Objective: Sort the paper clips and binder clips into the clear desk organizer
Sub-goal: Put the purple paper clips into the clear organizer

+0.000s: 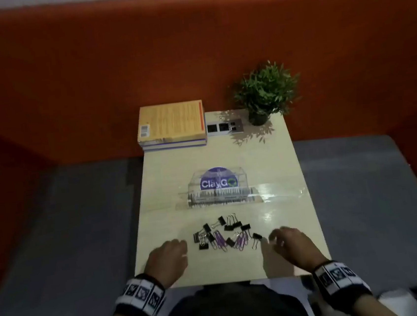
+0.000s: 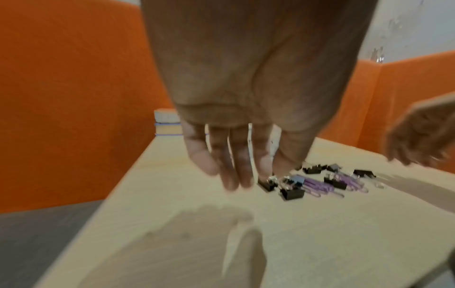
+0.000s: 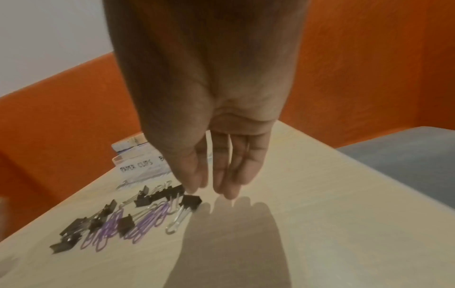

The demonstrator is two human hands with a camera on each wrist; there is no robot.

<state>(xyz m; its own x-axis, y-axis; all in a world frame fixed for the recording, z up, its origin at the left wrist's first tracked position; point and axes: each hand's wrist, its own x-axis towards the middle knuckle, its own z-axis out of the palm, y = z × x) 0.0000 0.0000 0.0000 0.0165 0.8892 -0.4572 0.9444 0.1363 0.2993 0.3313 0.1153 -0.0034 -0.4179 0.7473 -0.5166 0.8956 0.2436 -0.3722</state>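
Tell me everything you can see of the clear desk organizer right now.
The clear desk organizer is a see-through plastic box standing upright in the middle of the table, beyond the pile of clips and apart from it. A round purple sticker reading ClayGo shows through it. A divider seems to split it into compartments; in the right wrist view one front label reads PAPER CLIPS, and the neighbouring label is hidden behind the right hand. No clips are visible inside. Neither hand touches it.
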